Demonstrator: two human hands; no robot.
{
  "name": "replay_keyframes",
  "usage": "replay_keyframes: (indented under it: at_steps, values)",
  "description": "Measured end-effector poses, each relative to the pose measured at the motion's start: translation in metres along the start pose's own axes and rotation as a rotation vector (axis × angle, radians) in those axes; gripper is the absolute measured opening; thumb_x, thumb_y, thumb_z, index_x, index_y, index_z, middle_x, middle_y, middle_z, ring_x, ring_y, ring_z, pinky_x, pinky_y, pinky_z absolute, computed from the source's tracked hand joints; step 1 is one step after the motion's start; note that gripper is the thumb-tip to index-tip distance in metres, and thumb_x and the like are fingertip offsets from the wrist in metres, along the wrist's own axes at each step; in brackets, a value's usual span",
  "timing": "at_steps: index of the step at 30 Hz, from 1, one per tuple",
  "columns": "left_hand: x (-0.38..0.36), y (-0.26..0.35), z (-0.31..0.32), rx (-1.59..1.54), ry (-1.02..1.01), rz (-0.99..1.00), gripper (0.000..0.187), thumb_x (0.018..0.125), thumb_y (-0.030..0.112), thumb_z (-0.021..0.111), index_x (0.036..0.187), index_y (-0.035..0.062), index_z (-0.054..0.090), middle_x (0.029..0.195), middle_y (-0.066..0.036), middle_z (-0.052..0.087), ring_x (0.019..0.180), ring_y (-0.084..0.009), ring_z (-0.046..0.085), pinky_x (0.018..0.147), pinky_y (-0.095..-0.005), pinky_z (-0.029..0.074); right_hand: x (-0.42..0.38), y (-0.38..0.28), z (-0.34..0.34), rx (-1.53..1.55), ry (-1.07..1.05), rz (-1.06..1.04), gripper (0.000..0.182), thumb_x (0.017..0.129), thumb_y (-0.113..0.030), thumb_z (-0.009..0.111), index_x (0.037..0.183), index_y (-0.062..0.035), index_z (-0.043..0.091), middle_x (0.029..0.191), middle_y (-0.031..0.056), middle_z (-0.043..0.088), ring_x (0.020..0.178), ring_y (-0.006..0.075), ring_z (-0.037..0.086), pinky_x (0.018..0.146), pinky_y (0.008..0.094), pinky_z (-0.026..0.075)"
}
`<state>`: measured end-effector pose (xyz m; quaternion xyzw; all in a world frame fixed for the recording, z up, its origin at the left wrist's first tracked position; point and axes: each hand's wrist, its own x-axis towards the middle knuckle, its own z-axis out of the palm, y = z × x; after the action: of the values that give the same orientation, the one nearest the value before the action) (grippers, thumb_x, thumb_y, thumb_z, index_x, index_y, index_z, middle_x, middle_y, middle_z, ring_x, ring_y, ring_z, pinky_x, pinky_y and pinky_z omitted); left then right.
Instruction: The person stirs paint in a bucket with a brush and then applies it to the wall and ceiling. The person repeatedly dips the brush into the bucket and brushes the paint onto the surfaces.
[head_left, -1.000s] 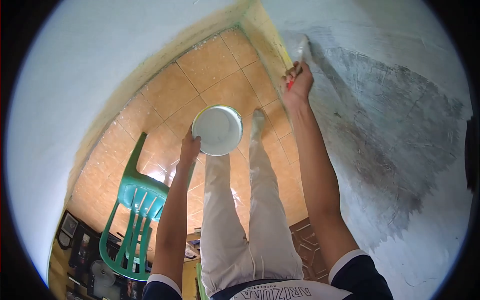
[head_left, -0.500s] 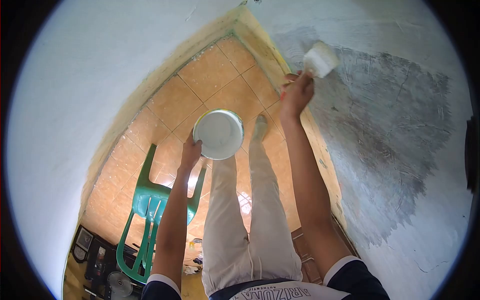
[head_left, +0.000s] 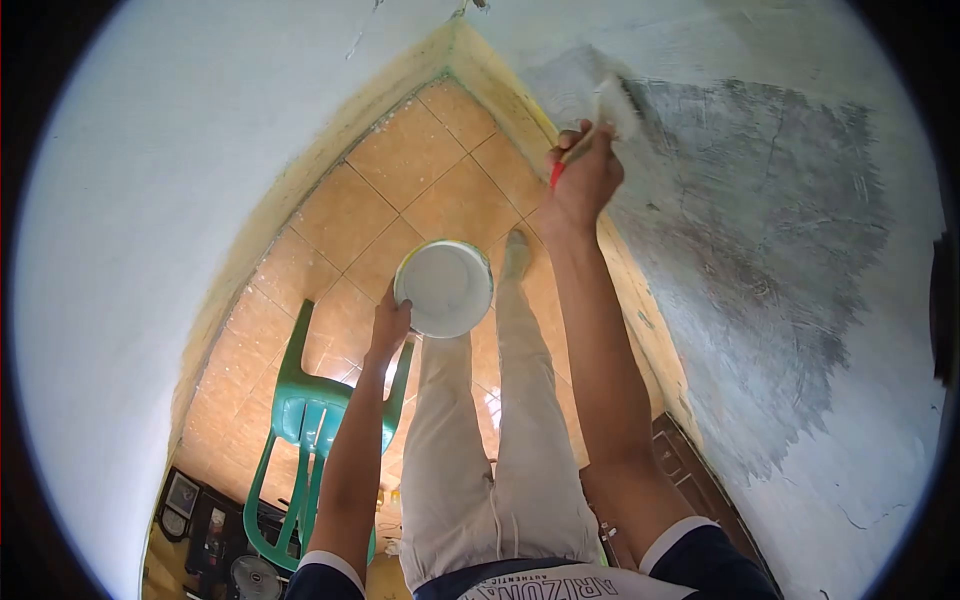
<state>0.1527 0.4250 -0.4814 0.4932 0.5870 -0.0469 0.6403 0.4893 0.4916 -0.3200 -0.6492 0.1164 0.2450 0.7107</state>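
Observation:
My right hand [head_left: 587,180] is closed round the handle of a wide paintbrush [head_left: 615,105], its red end showing below my fingers. The bristles are turned nearly edge-on and lie at the wall, beside the upper left of a dark grey patch [head_left: 760,230]. White paint surrounds that patch. My left hand [head_left: 393,320] grips the rim of a round bucket [head_left: 446,290] with whitish paint inside, thumb over the edge. The bucket hangs above the floor in front of my legs.
A green plastic chair [head_left: 305,410] stands at the lower left, close to my left arm. Orange floor tiles [head_left: 400,150] run into the wall corner. A fan [head_left: 255,578] and dark furniture [head_left: 205,530] sit at the bottom left. A brown panelled door [head_left: 690,470] shows at the lower right.
The paintbrush has turned from showing its broad face to nearly edge-on and shifted slightly left. The bucket sits a little lower in view. My view has shifted slightly.

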Motion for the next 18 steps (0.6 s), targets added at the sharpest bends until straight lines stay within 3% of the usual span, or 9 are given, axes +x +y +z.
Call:
replay_keyframes:
  at_steps: [3, 5, 7, 10, 12, 13, 16, 18]
  values:
    - [-0.010, 0.004, 0.003, -0.001, 0.000, 0.017, 0.068, 0.085, 0.002, 0.050, 0.153, 0.0045, 0.041, 0.133, -0.020, 0.063, 0.120, -0.0300, 0.062, 0.102, -0.0398, 0.050, -0.041, -0.034, 0.005, -0.031, -0.010, -0.153, 0.046, 0.109, -0.043, 0.038, 0.106, 0.0005, 0.053, 0.067, 0.0050, 0.056, 0.048, 0.0136, 0.050, 0.047, 0.0291, 0.043]
    - [-0.009, -0.011, 0.005, -0.098, 0.048, 0.126, 0.062, 0.086, 0.001, 0.049, 0.148, 0.0047, 0.046, 0.126, -0.025, 0.066, 0.117, -0.0343, 0.065, 0.096, -0.0416, 0.053, -0.048, -0.034, 0.005, -0.095, -0.008, -0.256, 0.046, 0.110, -0.042, 0.037, 0.105, 0.0007, 0.052, 0.065, 0.0056, 0.056, 0.046, 0.0139, 0.051, 0.045, 0.0285, 0.042]
    - [-0.017, -0.005, 0.006, -0.170, 0.053, 0.085, 0.061, 0.086, 0.001, 0.050, 0.147, 0.0032, 0.047, 0.125, -0.024, 0.066, 0.116, -0.0331, 0.066, 0.095, -0.0407, 0.053, -0.041, -0.026, 0.000, -0.161, -0.005, -0.356, 0.047, 0.110, -0.042, 0.036, 0.103, 0.0009, 0.052, 0.064, 0.0062, 0.056, 0.045, 0.0141, 0.051, 0.042, 0.0280, 0.041]
    - [-0.035, 0.014, 0.014, -0.248, 0.078, 0.016, 0.059, 0.086, 0.001, 0.050, 0.145, -0.0011, 0.048, 0.124, -0.020, 0.066, 0.110, -0.0300, 0.067, 0.089, -0.0399, 0.057, -0.003, 0.007, -0.009, -0.271, -0.024, -0.262, 0.045, 0.111, -0.040, 0.034, 0.101, 0.0010, 0.052, 0.062, 0.0079, 0.056, 0.042, 0.0148, 0.052, 0.039, 0.0277, 0.040]
    - [-0.040, 0.019, 0.018, -0.417, 0.039, -0.035, 0.055, 0.087, 0.010, 0.053, 0.140, -0.0017, 0.048, 0.119, -0.019, 0.064, 0.101, -0.0300, 0.070, 0.076, -0.0418, 0.064, 0.017, 0.030, -0.012, -0.262, -0.081, -0.078, 0.045, 0.111, -0.037, 0.033, 0.101, 0.0027, 0.052, 0.062, 0.0094, 0.058, 0.040, 0.0159, 0.053, 0.039, 0.0284, 0.043]
    - [-0.045, 0.025, 0.020, -0.424, 0.037, -0.047, 0.052, 0.087, 0.011, 0.053, 0.137, -0.0010, 0.048, 0.116, -0.018, 0.064, 0.097, -0.0305, 0.071, 0.068, -0.0432, 0.066, 0.022, 0.039, -0.012, -0.258, -0.081, -0.082, 0.045, 0.111, -0.037, 0.033, 0.101, 0.0027, 0.052, 0.062, 0.0094, 0.058, 0.040, 0.0159, 0.053, 0.039, 0.0284, 0.043]
    - [-0.046, 0.023, 0.025, -0.448, 0.045, -0.009, 0.052, 0.087, 0.012, 0.053, 0.138, -0.0011, 0.048, 0.117, -0.018, 0.064, 0.094, -0.0301, 0.071, 0.065, -0.0418, 0.066, 0.031, 0.057, -0.013, -0.256, -0.018, 0.032, 0.043, 0.110, -0.034, 0.034, 0.100, 0.0035, 0.052, 0.062, 0.0094, 0.058, 0.042, 0.0171, 0.054, 0.042, 0.0301, 0.046]
    - [-0.048, 0.022, 0.027, -0.435, 0.041, -0.016, 0.052, 0.087, 0.012, 0.053, 0.137, -0.0011, 0.048, 0.117, -0.018, 0.063, 0.094, -0.0302, 0.071, 0.065, -0.0417, 0.066, 0.035, 0.058, -0.014, -0.129, 0.050, 0.119, 0.038, 0.109, -0.035, 0.038, 0.100, -0.0011, 0.053, 0.063, 0.0069, 0.055, 0.049, 0.0155, 0.053, 0.047, 0.0300, 0.047]
